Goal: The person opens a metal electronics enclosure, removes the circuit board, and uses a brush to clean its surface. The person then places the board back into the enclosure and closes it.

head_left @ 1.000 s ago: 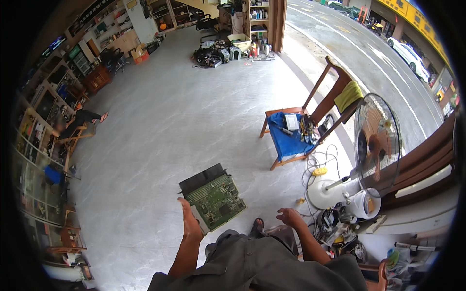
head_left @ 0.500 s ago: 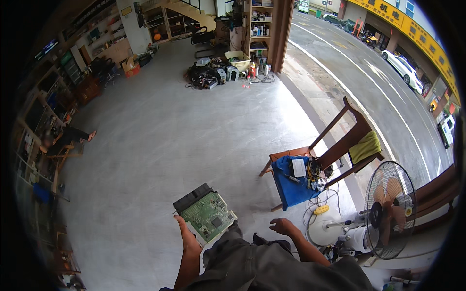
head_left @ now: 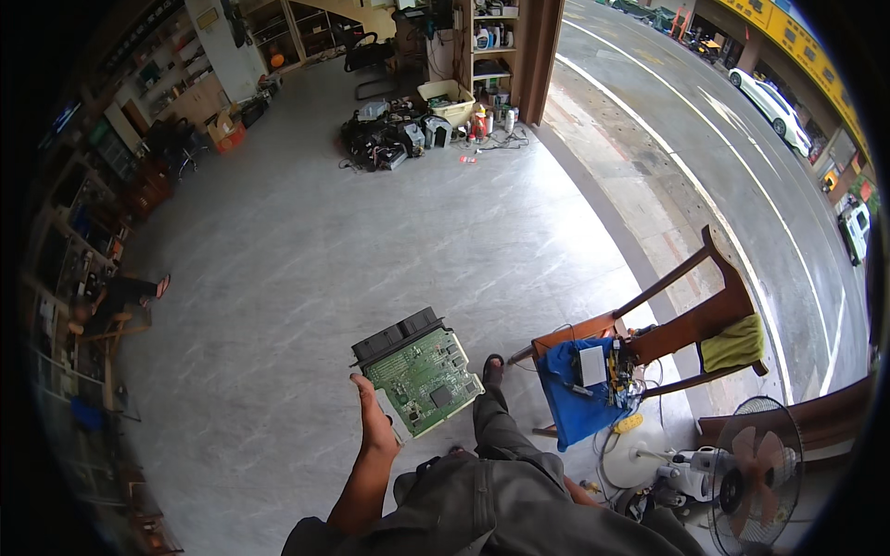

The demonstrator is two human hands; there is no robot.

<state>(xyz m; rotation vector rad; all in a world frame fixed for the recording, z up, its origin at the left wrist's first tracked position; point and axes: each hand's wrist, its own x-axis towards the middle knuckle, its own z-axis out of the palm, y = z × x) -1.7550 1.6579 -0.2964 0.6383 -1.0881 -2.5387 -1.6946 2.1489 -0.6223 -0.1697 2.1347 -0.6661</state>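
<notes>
My left hand is closed on the near left edge of a green circuit board, thumb up along its side. Chips and small parts cover the board's upper face, and a long black connector block runs along its far edge. A pale metal edge shows beside my palm. The board is held up over the grey floor, in front of my body. Only a bit of my right forearm shows beside my dark clothing; the hand itself is hidden.
To the right stands a wooden chair with a blue cloth, tools and a white box on its seat. A standing fan and cables are near it. Parts are heaped farther off. A seated person is at left.
The board and my left hand have moved right and up in the picture. My right hand has dropped out of sight. My foot has stepped forward; the chair and fan appear lower and farther right.
</notes>
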